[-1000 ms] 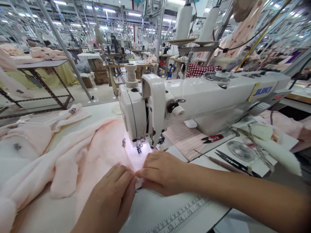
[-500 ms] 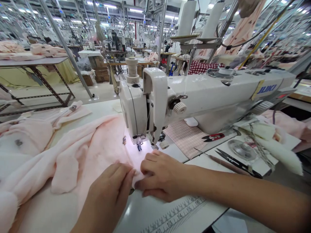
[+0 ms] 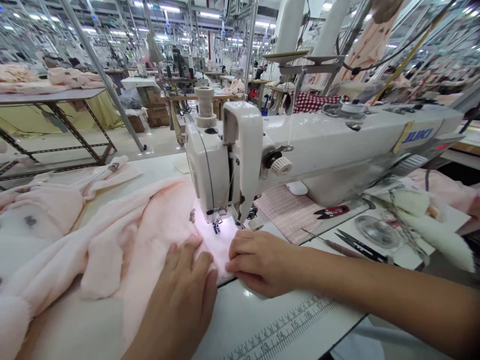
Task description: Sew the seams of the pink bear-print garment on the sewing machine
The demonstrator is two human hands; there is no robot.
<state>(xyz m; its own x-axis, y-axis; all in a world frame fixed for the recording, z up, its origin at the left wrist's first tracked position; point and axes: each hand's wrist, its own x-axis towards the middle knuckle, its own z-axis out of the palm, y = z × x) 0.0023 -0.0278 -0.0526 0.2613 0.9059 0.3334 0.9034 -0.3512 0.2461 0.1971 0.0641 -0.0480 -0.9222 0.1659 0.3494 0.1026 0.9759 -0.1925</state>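
Pink cloth (image 3: 161, 220) is lying at the presser foot (image 3: 216, 228).
The left hand (image 3: 183, 277) is resting on it, fingers spread; the right hand (image 3: 264, 262), just beside, is curling at its edge, whether pinching I can't tell from here.

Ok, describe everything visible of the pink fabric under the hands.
The pale pink fabric looks soft and fuzzy, with a small dark motif near the presser foot. It lies on the white table, bunched in folds at picture left, flatter and brightly lit near the foot. The left hand rests on it; the right hand touches its edge.
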